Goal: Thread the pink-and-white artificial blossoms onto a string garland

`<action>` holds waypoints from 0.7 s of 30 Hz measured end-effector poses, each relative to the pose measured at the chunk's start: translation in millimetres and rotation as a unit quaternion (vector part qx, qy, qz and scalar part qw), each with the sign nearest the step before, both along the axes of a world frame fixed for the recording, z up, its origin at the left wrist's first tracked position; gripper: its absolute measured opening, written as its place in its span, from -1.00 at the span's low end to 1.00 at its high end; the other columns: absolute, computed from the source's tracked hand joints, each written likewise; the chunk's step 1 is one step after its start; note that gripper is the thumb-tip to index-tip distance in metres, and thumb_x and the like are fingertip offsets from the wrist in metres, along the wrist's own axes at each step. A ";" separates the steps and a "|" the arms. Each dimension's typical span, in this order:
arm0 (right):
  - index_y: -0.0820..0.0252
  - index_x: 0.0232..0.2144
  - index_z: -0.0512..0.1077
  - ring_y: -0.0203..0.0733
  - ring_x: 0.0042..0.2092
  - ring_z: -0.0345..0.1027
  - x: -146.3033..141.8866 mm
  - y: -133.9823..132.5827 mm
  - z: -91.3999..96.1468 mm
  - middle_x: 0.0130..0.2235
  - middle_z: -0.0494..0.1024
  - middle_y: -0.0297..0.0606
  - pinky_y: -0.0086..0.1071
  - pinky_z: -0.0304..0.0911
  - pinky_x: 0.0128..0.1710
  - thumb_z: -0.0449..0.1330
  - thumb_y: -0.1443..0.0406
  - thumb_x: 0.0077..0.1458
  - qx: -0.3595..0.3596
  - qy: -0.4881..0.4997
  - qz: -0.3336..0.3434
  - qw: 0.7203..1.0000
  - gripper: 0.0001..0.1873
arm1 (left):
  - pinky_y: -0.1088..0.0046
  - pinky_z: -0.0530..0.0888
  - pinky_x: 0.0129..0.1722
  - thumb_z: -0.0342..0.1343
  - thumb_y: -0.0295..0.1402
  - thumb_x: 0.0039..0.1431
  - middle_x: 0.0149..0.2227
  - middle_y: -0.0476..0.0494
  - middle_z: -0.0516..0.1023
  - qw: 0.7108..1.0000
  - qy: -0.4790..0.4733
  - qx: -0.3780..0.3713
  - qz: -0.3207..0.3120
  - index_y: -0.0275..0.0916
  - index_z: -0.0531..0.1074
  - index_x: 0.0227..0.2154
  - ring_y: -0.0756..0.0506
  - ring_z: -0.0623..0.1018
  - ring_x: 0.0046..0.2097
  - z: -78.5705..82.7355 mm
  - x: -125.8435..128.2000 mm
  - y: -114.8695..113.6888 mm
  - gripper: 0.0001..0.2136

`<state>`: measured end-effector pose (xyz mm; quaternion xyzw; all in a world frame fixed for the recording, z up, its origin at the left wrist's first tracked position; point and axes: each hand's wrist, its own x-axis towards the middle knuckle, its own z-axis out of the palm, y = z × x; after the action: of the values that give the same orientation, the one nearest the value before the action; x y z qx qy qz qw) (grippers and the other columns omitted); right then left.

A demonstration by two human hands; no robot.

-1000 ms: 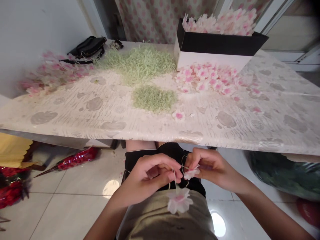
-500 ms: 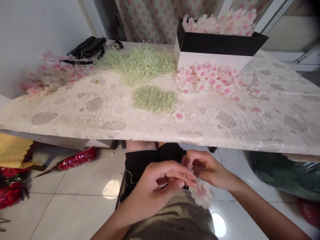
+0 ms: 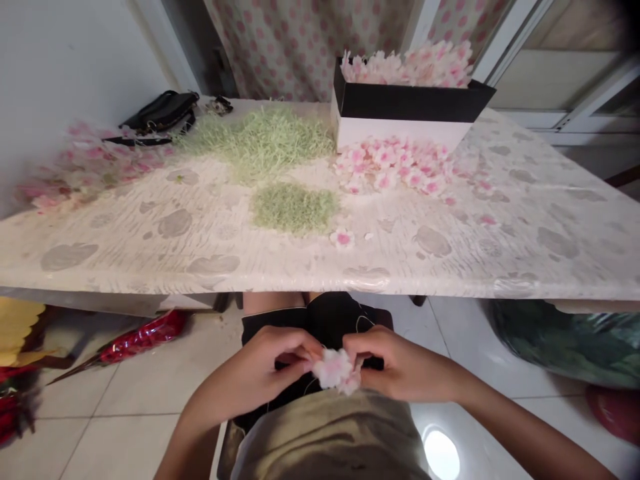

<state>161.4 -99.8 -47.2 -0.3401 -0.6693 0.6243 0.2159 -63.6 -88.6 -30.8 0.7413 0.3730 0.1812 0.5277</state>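
Over my lap, below the table's front edge, a pale pink artificial flower (image 3: 334, 369) sits between my hands. My left hand (image 3: 273, 367) pinches it from the left side with thumb and fingertips. From the right, my right hand (image 3: 395, 363) has its fingers closed on the flower's other edge. The petals look soft and slightly blurred, and the fingertips behind them are partly hidden. A thin pale thread (image 3: 364, 321) loops over the dark shorts near the right hand.
On the patterned tablecloth (image 3: 280, 267) lie green shredded filler (image 3: 280, 140), a green mat (image 3: 295, 208), pink blossoms (image 3: 395, 163) and one loose flower (image 3: 343, 238). A black-and-white box (image 3: 405, 107) holds more blossoms. Red wrapped flowers (image 3: 143, 337) lie on the floor at left.
My hands have moved apart to either side of the flower, which has shifted left and up between them. The view has tilted and turned slightly right.
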 end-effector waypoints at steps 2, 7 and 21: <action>0.21 -0.47 0.43 -0.30 -0.39 0.41 -0.8 -2.1 1.2 -0.46 0.53 -0.36 -0.45 0.23 -0.41 0.16 0.53 0.01 0.007 -0.008 0.011 1.000 -0.84 | 0.55 0.47 -0.40 0.05 -0.63 0.09 -0.44 -0.01 0.56 1.000 0.002 0.019 0.007 -0.30 0.48 -0.45 0.01 0.54 -0.42 -2.5 -1.0 1.4 -0.84; 0.22 -0.46 0.46 -0.29 -0.39 0.43 1.4 -3.0 0.6 -0.46 0.56 -0.33 -0.44 0.24 -0.40 0.17 0.50 0.03 0.013 -0.024 0.023 0.999 -0.86 | 0.58 0.34 -0.48 0.00 -0.56 0.23 -0.53 0.03 0.46 0.998 -0.001 0.053 0.029 -0.29 0.48 -0.50 0.04 0.44 -0.48 -6.8 8.0 -2.9 -0.77; 0.23 -0.48 0.44 -0.30 -0.37 0.44 -3.3 -4.1 31.3 -0.42 0.57 -0.31 -0.44 0.33 -0.33 0.17 0.50 0.04 0.015 0.039 0.077 0.996 -0.86 | 0.23 0.47 -0.17 -0.05 0.01 0.28 -0.75 0.07 0.36 0.925 -0.354 0.004 0.140 -0.18 0.42 -0.51 -0.04 0.48 -0.53 -5.7 35.9 -27.0 -0.58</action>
<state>158.1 -103.9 -15.9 -0.2597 -0.6936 0.6421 0.1981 -27.7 -115.7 -36.5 0.5712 0.2614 0.5054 0.5915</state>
